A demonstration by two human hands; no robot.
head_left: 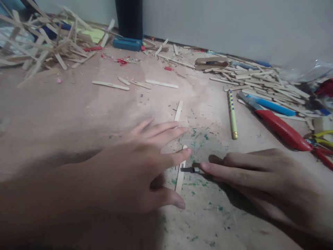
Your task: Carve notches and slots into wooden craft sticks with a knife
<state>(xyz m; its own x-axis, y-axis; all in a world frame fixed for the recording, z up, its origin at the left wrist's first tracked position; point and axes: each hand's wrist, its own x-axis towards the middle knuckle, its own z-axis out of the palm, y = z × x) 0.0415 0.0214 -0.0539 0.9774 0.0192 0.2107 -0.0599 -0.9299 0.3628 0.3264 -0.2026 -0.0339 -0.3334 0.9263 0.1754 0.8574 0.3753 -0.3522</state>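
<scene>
My left hand [145, 159] lies with fingers spread over the table, palm down. Its index finger and thumb rest on a pale wooden craft stick [180, 180], which points away from me. Beneath the outer fingers another craft stick [178, 110] pokes out at the far side. My right hand [260, 177] is closed round a craft knife [188, 170] with a short grey blade and a metal collar; most of its handle is hidden by the fingers. The blade tip lies on the nearer stick, just below the left index finger.
Green flecks mark the tabletop [200, 215]. To the right lie a yellow pencil [232, 116], a red-handled utility knife [283, 130], yellow-handled pliers [324, 138] and a heap of sticks [270, 83]. A tangled stick pile [54, 45] and a blue block [127, 44] stand at the back left.
</scene>
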